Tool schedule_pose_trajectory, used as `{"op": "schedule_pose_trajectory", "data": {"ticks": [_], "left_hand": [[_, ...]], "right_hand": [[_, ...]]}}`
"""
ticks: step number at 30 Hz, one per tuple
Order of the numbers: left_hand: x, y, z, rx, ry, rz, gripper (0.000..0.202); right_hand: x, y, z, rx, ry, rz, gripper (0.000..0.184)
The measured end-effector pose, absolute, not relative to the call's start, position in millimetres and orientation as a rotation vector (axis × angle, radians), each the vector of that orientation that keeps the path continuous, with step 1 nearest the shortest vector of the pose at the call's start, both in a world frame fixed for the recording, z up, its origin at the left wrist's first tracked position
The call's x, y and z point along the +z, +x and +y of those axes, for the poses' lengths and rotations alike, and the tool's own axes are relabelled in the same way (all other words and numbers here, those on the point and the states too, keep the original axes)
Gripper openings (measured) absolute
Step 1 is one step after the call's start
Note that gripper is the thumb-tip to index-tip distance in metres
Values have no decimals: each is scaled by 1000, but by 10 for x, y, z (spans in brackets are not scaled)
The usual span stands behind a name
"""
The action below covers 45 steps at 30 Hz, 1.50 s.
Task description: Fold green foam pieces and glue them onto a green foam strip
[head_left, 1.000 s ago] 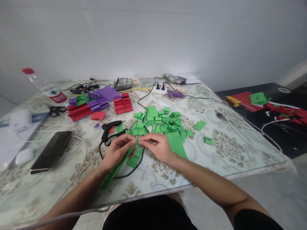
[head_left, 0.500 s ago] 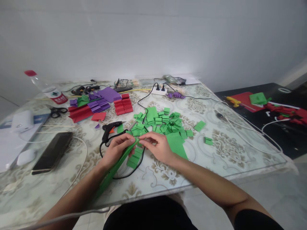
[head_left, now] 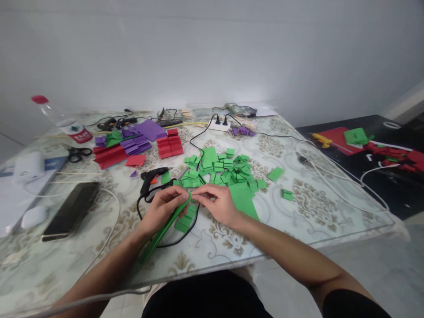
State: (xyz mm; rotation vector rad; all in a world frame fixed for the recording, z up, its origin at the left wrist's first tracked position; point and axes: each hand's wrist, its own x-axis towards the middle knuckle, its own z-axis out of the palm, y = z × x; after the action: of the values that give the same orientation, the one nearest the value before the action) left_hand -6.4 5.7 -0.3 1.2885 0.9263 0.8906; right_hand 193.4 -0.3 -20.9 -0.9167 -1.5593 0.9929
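Observation:
My left hand (head_left: 162,207) is closed around a long green folded paper strip (head_left: 155,240) that runs down toward the table's near edge. My right hand (head_left: 218,203) pinches the strip's far end where the two hands meet. Just beyond my fingers lies a heap of small green folded paper pieces (head_left: 221,170), and a larger green sheet (head_left: 243,198) rests beside my right hand. A black glue gun (head_left: 150,176) with its black cord lies left of the heap, near my left hand.
Red and purple folded papers (head_left: 139,145) lie at the back left with scissors (head_left: 77,152), a bottle (head_left: 61,119) and a phone (head_left: 71,210). A power strip (head_left: 220,126) sits at the back. A black side table (head_left: 374,154) with more paper stands right.
Both hands stay on the green strip with only slight shifts. The strip's near end has swung a little, and the view has wobbled slightly.

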Motion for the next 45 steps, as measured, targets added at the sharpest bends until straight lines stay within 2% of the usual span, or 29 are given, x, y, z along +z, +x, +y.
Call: {"op": "schedule_pose_trajectory", "data": {"ticks": [10,17,27,32,39,45], "left_hand": [[-4,-50,6,1018,1490,991,26],[37,-61,-32,1014,1697,1077,22],[49,-44,-18,1079,1583,1045,21],[56,-33,-19,1074,1542,1060,24],[15,-30,-6,965,1462,1040,23],[-15,-8,-10,953,1480,1067,22]], "right_hand": [[-134,1887,-43,1298,-952,-1421,23],[-117,1888,-45,1326,-947,-1401,22],[-96,1885,-59,1339,-929,-1415,15],[-112,1868,-58,1449,-924,-1332,22],[-90,1913,34,1382,-924,-1186,31],[-92,1905,52,1470,-919,-1147,37]]}}
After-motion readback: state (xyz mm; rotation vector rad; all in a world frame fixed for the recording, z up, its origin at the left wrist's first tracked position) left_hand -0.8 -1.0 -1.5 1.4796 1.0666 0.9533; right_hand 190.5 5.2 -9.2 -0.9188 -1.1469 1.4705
